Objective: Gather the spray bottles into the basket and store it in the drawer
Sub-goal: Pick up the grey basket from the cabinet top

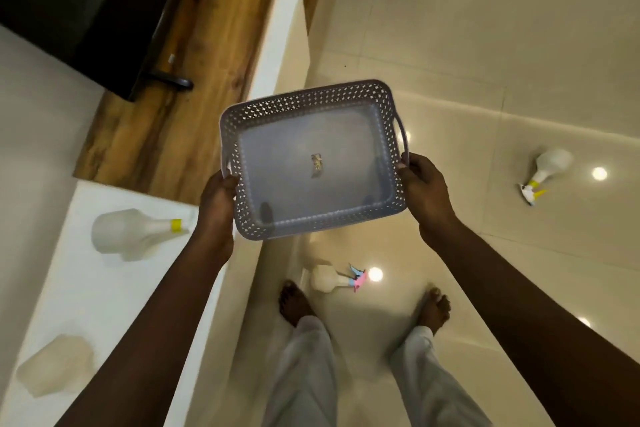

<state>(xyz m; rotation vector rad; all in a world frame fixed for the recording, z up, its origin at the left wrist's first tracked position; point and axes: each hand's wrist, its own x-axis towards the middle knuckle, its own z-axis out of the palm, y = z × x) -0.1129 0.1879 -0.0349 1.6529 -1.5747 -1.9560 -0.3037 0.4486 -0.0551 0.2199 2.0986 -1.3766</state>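
A grey perforated plastic basket (232, 135) hangs in the air before me, holding only a small label scrap. My left hand (216, 204) grips its left edge and my right hand (424, 189) grips its right edge by the handle. One white spray bottle with a yellow collar (135, 230) lies on the white counter at the left. Another white bottle (55, 366) lies nearer on the same counter. A bottle with a pink and blue trigger (327, 279) lies on the floor by my feet. A bottle with a yellow trigger (547, 168) lies on the floor at the right.
A wooden shelf (194, 45) runs behind the white counter (86, 288), with a dark screen and its stand (169, 80) on it. Glossy cream floor tiles (485, 45) spread to the right. My bare feet stand below the basket.
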